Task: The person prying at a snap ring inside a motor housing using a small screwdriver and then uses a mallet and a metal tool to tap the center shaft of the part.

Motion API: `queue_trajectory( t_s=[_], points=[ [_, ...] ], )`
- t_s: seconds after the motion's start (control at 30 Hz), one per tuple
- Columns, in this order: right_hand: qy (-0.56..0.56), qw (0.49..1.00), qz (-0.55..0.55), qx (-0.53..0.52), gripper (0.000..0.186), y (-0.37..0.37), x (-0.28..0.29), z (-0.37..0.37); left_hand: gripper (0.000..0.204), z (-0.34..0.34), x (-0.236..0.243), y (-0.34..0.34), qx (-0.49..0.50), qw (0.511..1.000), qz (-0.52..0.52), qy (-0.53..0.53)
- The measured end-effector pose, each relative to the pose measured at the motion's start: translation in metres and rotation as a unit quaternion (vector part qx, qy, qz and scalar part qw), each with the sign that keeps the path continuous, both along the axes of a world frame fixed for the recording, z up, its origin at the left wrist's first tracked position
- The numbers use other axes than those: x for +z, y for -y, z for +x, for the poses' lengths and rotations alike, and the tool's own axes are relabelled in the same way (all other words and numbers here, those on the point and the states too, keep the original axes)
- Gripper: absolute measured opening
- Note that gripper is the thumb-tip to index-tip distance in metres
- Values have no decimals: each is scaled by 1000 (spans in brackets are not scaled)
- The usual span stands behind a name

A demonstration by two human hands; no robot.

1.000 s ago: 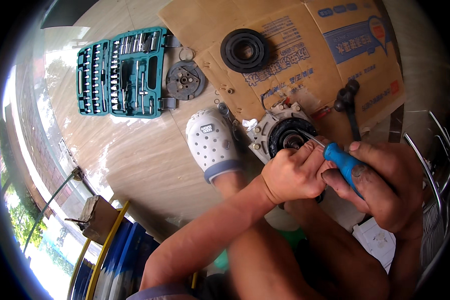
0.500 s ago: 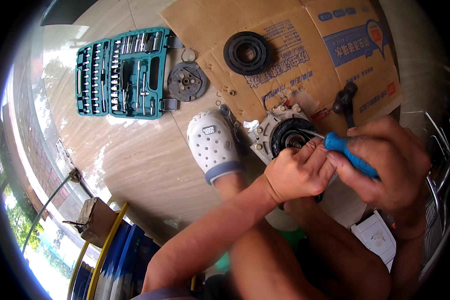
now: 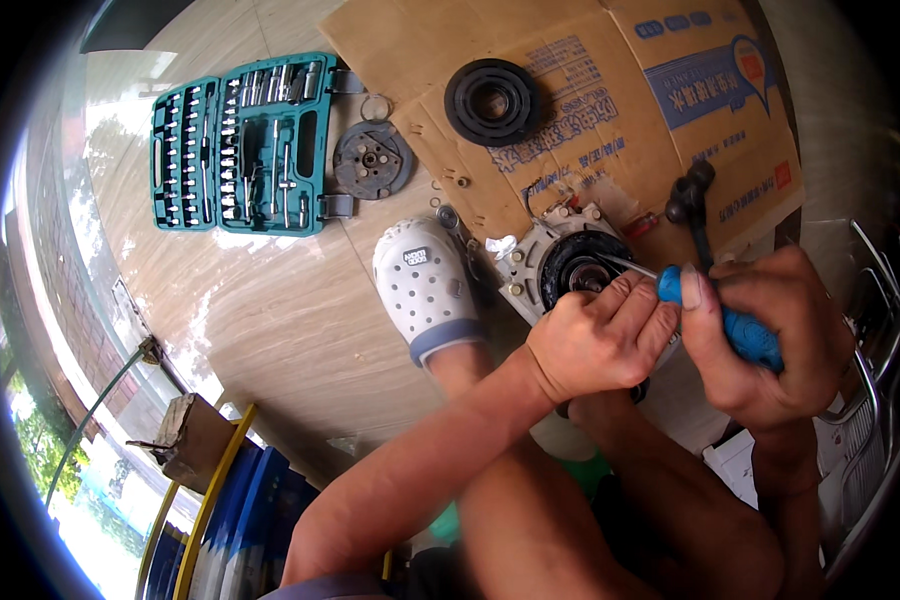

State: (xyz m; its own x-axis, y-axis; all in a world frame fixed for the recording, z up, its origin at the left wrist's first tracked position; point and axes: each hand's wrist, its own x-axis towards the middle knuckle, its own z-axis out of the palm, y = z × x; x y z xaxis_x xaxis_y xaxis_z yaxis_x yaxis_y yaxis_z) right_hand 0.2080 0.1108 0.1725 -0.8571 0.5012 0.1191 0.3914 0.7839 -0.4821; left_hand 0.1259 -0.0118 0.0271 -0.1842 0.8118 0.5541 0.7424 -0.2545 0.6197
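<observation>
What looks like a car air-conditioning compressor (image 3: 519, 275), a metal housing with bolts and a black ring (image 3: 560, 262) round its shaft, stands at my feet on the cardboard's edge. My right hand (image 3: 795, 340) is closed round the blue handle of a screwdriver (image 3: 748, 338). Its thin shaft slants leftward, with the tip at the black ring's inner edge. Curled and closed, my left hand (image 3: 600, 340) lies over the near side of the compressor, its knuckles close to the shaft. What those fingers grip is hidden.
Flattened cardboard (image 3: 610, 60) bears a black pulley (image 3: 462, 103) and a hammer (image 3: 686, 200). Left of it lie a round metal clutch plate (image 3: 365, 175), small rings and an open green socket set (image 3: 272, 112). My clog (image 3: 425, 285) is beside the compressor. Metal tubes (image 3: 875, 370) stand far right.
My right hand and the screwdriver's handle have shifted slightly right and down, and the thumb now lies on the handle's top. The left hand has hardly moved.
</observation>
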Motion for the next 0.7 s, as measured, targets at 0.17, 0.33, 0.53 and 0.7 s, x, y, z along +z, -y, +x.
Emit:
queue_trajectory(
  t_s=[0.17,0.33,0.53,0.7],
  points=[
    [124,988,21,84,32,-11,24,-6,22,-3,0,5,-12,1000,-16,-23],
    [300,893,119,315,39,-33,50,-38,23,-7,3,5,5,1000,-12,-16],
    [394,746,283,456,36,-34,48,-43,25,0,-1,0,-11,1000,7,-6],
    [420,727,259,478,35,-26,53,-64,25,0,-7,4,-3,1000,13,-19]
  ],
)
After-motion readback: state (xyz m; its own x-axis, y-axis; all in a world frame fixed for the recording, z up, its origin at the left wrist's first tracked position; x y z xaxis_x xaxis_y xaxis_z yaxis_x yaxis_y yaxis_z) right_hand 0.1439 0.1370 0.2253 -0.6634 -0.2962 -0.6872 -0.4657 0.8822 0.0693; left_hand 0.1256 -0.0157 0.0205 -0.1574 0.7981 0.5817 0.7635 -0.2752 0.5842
